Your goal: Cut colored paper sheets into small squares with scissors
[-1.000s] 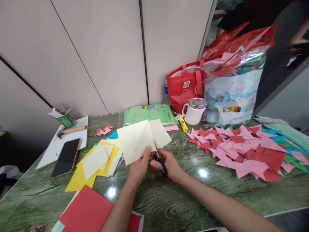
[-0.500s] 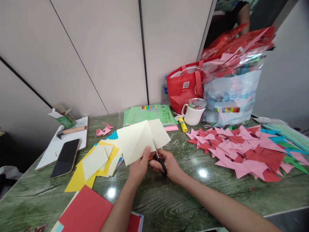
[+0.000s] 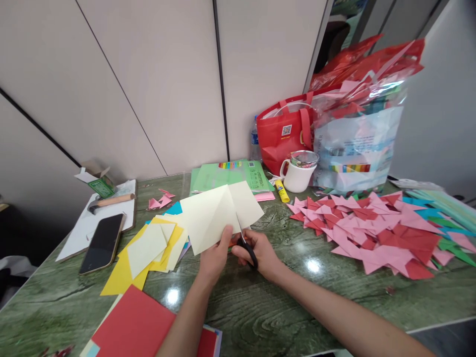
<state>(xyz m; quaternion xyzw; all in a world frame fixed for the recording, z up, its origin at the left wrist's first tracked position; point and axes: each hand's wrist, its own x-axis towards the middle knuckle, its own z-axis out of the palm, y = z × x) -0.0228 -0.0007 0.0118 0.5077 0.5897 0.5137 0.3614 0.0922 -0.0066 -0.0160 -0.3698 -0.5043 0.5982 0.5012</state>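
Observation:
My left hand point(image 3: 214, 258) pinches the lower edge of a cream paper sheet point(image 3: 219, 213) and holds it up over the green table point(image 3: 260, 307). The sheet has a crease up its middle. My right hand point(image 3: 260, 253) grips black-handled scissors point(image 3: 247, 248), whose blades bite into the sheet's bottom edge right of my left thumb. A pile of yellow and cream paper squares point(image 3: 148, 248) lies just left of my hands.
A heap of pink and red folded triangles point(image 3: 372, 228) covers the right side. A phone point(image 3: 102, 242) on a clipboard, a hammer point(image 3: 111, 200), a green paper pack point(image 3: 226, 174), a glue stick point(image 3: 281, 191), a white mug point(image 3: 297, 173) and bags point(image 3: 349, 124) stand around. Red sheets point(image 3: 137, 322) lie near.
The sheet and both hands have barely shifted. A person seen at the top right has moved out of sight.

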